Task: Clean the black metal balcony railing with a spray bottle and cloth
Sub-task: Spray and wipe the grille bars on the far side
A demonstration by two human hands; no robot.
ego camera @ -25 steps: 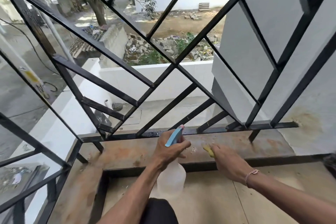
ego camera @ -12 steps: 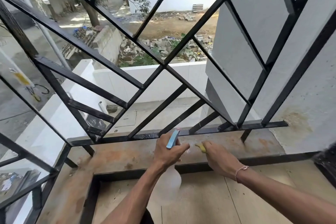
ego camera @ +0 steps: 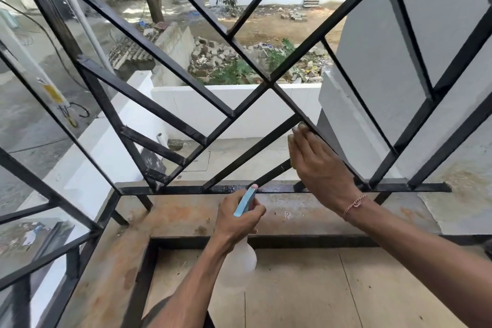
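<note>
- A yellow cloth [ego camera: 290, 141] shows only as a thin strip at the edge of the right hand [ego camera: 319, 165]; the rest of it is hidden behind the palm and fingers, so its shape cannot be made out.
- The translucent white plastic spray bottle [ego camera: 246, 253] with a light-blue trigger head [ego camera: 245, 201] is largely covered by the left hand [ego camera: 235, 224], whose fingers curl round its neck; the body hangs below the wrist, blurred against the tan tiled floor [ego camera: 346, 287].
- The right hand lies flat, fingers straight and together, pressing the cloth against a diagonal bar of the black metal balcony railing [ego camera: 170, 117] (a thin pink cord bracelet [ego camera: 355, 204] sits at the wrist).
- The railing's bars run off the frame at top, left and right; its lower horizontal rail [ego camera: 186, 190] looks wet near the bottle's tip.
- Open gaps between the diagonals lie to the left of the right hand and above it; a rust-stained concrete ledge [ego camera: 181, 218] runs under the rail, just beyond the left hand.
- The bottle's long axis is roughly upright, tilted away from the person, its nozzle [ego camera: 254, 186] pointing up and forward at the lower rail.
- The bar under the cloth slants from upper left down to lower right.
</note>
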